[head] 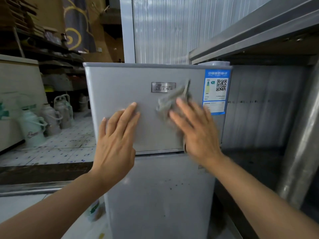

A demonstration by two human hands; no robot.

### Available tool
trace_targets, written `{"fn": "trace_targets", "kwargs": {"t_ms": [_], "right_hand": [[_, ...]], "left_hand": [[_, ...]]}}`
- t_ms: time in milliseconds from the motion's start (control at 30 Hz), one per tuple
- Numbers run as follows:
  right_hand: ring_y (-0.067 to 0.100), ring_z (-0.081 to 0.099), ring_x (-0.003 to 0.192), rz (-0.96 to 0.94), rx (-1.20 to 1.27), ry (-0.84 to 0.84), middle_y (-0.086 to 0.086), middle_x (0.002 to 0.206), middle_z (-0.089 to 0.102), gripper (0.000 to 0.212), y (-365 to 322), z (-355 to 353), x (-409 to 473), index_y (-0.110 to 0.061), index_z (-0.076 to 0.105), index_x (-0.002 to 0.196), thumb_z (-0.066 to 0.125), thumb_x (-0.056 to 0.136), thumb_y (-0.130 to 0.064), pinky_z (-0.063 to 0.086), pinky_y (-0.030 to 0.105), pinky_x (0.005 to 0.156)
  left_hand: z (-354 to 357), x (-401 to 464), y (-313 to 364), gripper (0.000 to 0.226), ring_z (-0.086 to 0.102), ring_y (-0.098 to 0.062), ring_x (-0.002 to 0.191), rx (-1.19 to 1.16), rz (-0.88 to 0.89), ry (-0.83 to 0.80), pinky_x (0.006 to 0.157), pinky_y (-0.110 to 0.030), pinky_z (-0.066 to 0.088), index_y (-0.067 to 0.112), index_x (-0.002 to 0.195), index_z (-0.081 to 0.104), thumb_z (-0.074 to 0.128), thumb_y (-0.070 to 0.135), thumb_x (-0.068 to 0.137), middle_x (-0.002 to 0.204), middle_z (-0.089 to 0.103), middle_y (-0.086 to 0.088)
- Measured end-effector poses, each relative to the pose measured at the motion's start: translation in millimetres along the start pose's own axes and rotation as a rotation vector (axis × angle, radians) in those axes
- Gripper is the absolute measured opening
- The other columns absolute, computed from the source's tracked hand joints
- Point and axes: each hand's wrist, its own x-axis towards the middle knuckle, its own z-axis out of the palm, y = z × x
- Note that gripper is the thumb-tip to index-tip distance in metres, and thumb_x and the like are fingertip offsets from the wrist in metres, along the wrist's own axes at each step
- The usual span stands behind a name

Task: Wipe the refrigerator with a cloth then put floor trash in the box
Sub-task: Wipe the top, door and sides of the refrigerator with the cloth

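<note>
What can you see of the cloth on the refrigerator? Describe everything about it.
The cloth is grey-green, soft and crumpled, blurred in the picture. It lies against the refrigerator's upper door, between the brand plate and the blue label. The right hand presses it flat-fingered, covering its lower part.

A speckled tiled floor (69,145) carries pale jugs (34,128) at left and the grey refrigerator (155,195)

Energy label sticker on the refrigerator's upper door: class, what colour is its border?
Blue, on the energy label sticker, head view.
</note>
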Motion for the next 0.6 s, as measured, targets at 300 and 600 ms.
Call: {"fn": "trace_targets", "kwargs": {"t_ms": [300,600], "right_hand": [[0.029,0.032,0.138,-0.076,0.156,0.004,0.001,0.146,0.039,0.046,-57,34,-53,-0.016,0.052,0.133,0.044,0.091,0.0,0.025,0.045,0.115],[0.033,0.041,0.132,-0.018,0.084,0.112,0.012,0.142,0.046,0.039,-42,19,10,-0.011,0.057,0.129,0.046,0.094,0.003,0.036,0.048,0.107]], "left_hand": [[14,-21,-17,0.078,0.025,-0.031,0.131,-0.014,-0.031,0.073,0.103,-0.056,0.031,0.005,0.139,0.034,0.05,-0.001,0.063,0.153,0.021,-0.009],[11,-44,-27,0.083,0.028,-0.032,0.128,-0.011,-0.115,0.031,0.1,-0.06,0.033,0.005,0.137,0.039,0.064,-0.008,0.059,0.153,0.025,-0.008]]}}
